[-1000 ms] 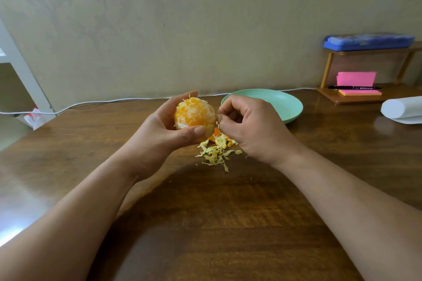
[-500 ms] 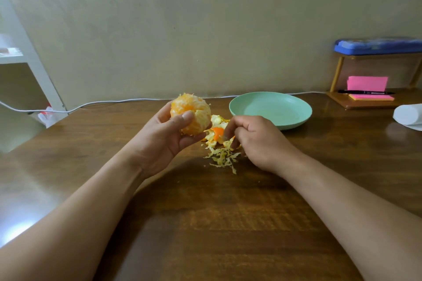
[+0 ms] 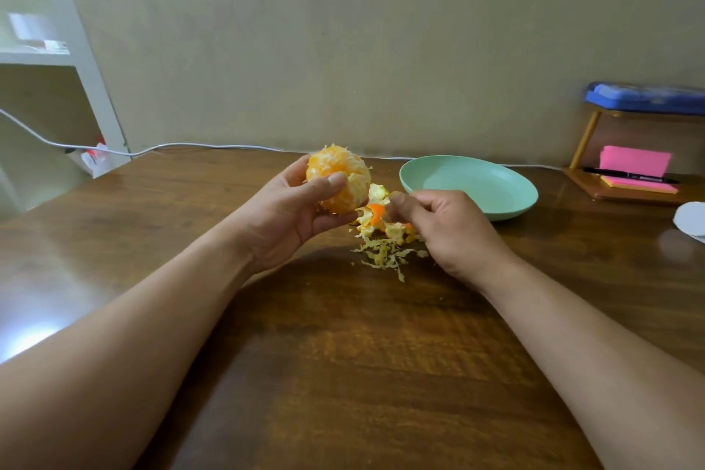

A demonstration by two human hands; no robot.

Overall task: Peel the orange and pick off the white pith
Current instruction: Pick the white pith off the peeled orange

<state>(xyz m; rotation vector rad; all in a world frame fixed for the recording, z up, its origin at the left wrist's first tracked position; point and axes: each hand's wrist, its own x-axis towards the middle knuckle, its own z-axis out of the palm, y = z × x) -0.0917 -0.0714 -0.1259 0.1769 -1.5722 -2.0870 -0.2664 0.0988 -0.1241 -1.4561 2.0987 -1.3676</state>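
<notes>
Just above the frame's centre, the left hand (image 3: 284,217) is gripping the peeled orange (image 3: 343,174), thumb and fingers curled round it. Right of centre, the right hand (image 3: 454,233) is hovering over the peel scraps (image 3: 383,252), fingertips pinched together. I cannot tell whether they are holding pith. Turning white patches toward that hand and pulling gently is likely serving best, since squeezing risks bursting segments.

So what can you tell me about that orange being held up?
The orange is fully peeled: a round ball of pale orange segments streaked with ragged white pith, a few strands sticking up on top. The left hand grips it above the wooden table, thumb across the front, fingers underneath. The peel scraps lie below it, apart. Nothing else appears to touch it.
</notes>
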